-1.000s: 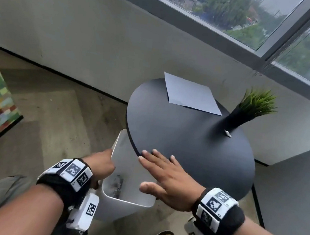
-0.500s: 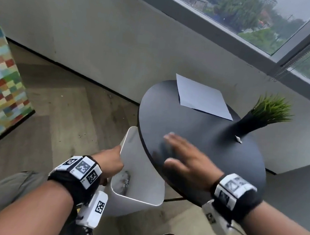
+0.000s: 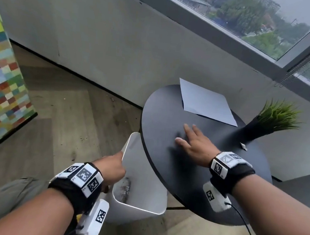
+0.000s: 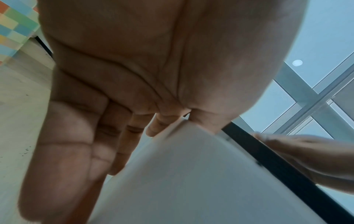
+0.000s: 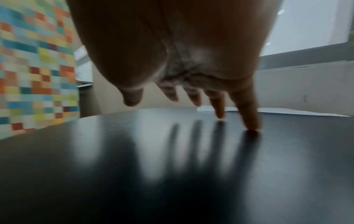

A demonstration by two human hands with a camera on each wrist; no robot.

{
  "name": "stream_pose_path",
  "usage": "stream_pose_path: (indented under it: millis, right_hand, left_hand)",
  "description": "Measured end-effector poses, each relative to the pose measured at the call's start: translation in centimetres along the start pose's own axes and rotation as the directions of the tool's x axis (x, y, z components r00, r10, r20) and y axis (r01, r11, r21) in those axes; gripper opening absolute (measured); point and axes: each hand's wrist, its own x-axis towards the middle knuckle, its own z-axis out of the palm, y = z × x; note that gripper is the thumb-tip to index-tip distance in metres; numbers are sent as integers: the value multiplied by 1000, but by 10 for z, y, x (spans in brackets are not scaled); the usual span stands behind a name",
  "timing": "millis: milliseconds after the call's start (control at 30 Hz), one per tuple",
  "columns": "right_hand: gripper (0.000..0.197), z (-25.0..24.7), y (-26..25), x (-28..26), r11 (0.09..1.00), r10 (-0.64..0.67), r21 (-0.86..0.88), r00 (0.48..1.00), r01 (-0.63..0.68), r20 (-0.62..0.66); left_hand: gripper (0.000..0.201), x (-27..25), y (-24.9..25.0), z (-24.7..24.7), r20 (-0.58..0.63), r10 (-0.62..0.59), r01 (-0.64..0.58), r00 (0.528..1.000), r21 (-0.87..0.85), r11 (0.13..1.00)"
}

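The white bin (image 3: 144,173) is gripped at its near-left rim by the left hand (image 3: 113,168). In the left wrist view the thumb is seen on the inside of the wall and the fingers (image 4: 63,144) are laid down the outside, so the rim is pinched between them. The bin is held right against the left edge of the round black desk (image 3: 170,109), with its open mouth partly tucked below the desk top. Whether its base is resting on the floor (image 3: 64,117) cannot be told. Some dark, crumpled rubbish (image 3: 124,188) is seen lying inside, against the wall nearest the left hand.

The right hand (image 3: 198,147) is spread flat and low over the middle of the desk, palm down, nothing grasped. Its fingers (image 5: 249,115) are parted and nearly straight. The outermost fingertip is pressed to the surface and the one beside it is nearly down, while the other two and the thumb are kept just clear. A dark shadow is thrown on the glossy top beneath the palm.

Beyond the hand, a sheet of paper (image 3: 207,103) is seen lying flat at the far side of the desk. A green plant (image 3: 278,115) in a black pot is placed at the right, and a small white scrap (image 3: 243,146) is left just beside the pot.
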Motion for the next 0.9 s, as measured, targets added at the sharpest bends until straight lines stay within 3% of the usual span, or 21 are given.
stream_pose_path:
  millis: [33,100,167,200,233,267,300,367,400,433,467,533,600,633,667,700,767,800,833,867,900]
  right_hand:
    - [90,5,-4,3,998,42,-53,999,-40,30]
    - [93,17,-29,-16,981,-126,-131,986,141,113]
    - [89,20,-64,-53,859,-468,-147,868,491,169]
    - [86,19,-73,-64,782,-590,-121,789,612,173]
    - [84,17,-74,-65,741,-653,-94,746,665,131]
    - [81,15,-68,-56,759,-646,-50,761,649,61]
    - [79,11,-58,-41,829,-558,12,829,559,-13]
    - [81,3,-33,-5,978,-191,79,980,195,-49]
    - [84,1,-25,7,999,-20,46,1000,21,-16]
    - [87,2,-25,16,998,67,-1,998,-67,19]
    - [89,4,-32,19,998,61,-36,997,-59,49]
    - [90,11,-61,5,982,-152,-90,981,163,121]
    - [80,7,-88,-21,868,-477,-85,868,490,138]
    - [74,3,-91,-30,800,-590,-47,798,598,121]
    - [71,-3,-84,-31,779,-626,-1,776,628,75]
    - [70,-6,-68,-26,815,-579,46,815,578,19]
    - [73,-8,-26,-8,974,-215,64,976,216,-27]
    - [75,-7,-9,-2,1000,7,9,1000,-7,-9]
    - [78,-5,0,-3,990,135,-32,991,-135,22]
    - [83,2,1,-9,990,134,-60,989,-131,62]
    - [86,9,-6,-20,996,35,-81,993,-26,109]
  left_hand:
    - [52,-1,1,0,2,0,0,1000,3,1000]
    - [54,1,1,1,7,-2,2,1000,-19,1000]
    - [55,1,1,0,-2,4,-4,1000,-34,999]
    - [54,1,1,-1,-10,11,-11,1000,-30,999]
    - [53,0,2,-1,-12,13,-14,1000,-29,999]
    - [53,-1,3,-1,-8,16,-16,1000,-34,999]
    - [54,-2,3,-1,0,15,-15,1000,-50,999]
    - [56,-4,4,-1,18,4,-2,1000,-89,996]
    - [56,-5,5,-1,22,2,0,1000,-97,995]
    - [57,-6,5,-2,20,3,-1,1000,-98,995]
    - [57,-7,7,-2,18,6,-5,1000,-94,996]
    - [55,-8,9,-2,7,18,-17,1000,-78,997]
    - [51,-9,11,-2,-5,36,-37,999,-58,998]
    - [50,-9,10,-2,-9,35,-36,999,-48,998]
    - [50,-9,10,-2,-9,34,-35,999,-38,999]
    - [52,-9,9,-2,-9,31,-31,999,-33,999]
    - [54,-8,6,-2,-2,8,-8,1000,-43,999]
    - [53,-9,6,-2,-4,-4,4,1000,-51,999]
    - [52,-9,6,-3,-9,-9,9,1000,-54,999]
    - [51,-10,8,-3,-15,-4,3,1000,-43,999]
    - [49,-9,9,-3,-19,4,-4,1000,-24,1000]
